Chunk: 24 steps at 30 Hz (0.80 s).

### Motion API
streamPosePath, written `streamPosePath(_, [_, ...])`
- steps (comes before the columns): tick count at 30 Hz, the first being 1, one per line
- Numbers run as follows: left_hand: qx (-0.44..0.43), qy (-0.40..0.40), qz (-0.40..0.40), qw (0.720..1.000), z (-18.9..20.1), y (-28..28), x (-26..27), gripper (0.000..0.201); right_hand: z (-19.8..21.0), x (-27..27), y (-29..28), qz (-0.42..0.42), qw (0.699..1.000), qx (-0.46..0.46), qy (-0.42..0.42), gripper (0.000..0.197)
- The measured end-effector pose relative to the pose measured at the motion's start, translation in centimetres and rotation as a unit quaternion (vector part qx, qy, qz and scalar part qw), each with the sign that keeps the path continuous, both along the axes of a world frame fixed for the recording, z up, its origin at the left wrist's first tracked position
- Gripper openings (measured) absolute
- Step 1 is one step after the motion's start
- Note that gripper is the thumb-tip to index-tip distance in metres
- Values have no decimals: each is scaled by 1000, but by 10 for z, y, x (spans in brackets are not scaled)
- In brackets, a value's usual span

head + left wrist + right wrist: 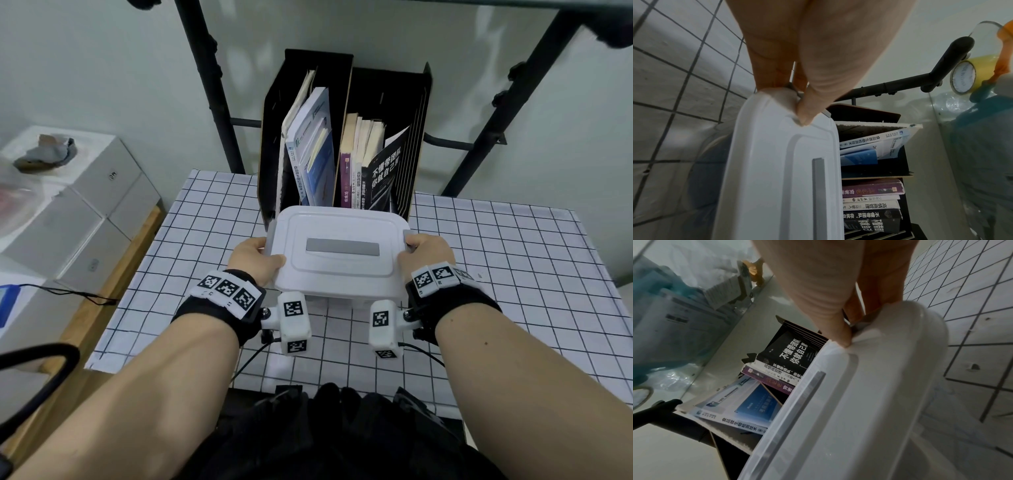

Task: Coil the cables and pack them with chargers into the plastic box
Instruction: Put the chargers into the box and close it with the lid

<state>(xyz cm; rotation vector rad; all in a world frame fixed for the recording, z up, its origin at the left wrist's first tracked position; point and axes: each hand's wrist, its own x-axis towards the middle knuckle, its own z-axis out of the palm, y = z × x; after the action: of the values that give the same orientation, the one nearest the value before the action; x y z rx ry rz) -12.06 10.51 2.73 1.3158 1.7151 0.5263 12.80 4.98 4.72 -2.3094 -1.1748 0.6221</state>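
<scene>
White plastic box (337, 255), lid (342, 222) on, grey bar set into the lid's middle. Box sits over the checked tablecloth (496, 274), near the table's middle, just in front of a black book rack (342, 137) full of upright books (315, 147).

Left hand (255, 257) grips the box's left end, thumb on the lid corner, fingers curled under the edge by a grey side latch. Right hand (426, 253) grips the right end the same way, thumb on the lid rim. Whether the box rests on the cloth or is lifted, cannot tell.

Contents hidden by the lid. White cartons (85, 205) stand off to the left.
</scene>
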Motion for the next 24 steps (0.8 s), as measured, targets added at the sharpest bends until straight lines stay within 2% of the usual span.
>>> streamPosePath(7, [21, 14, -1, 1000, 9, -5, 6, 44, 0, -1, 0, -3, 1000, -2, -7, 37])
streamPosePath(14, [26, 18, 4, 999, 9, -7, 7, 45, 1, -1, -1, 1, 1000, -6, -1, 42])
streamPosePath(24, [52, 50, -8, 997, 9, -6, 8, 42, 1, 0, -3, 11, 1000, 2, -10, 39])
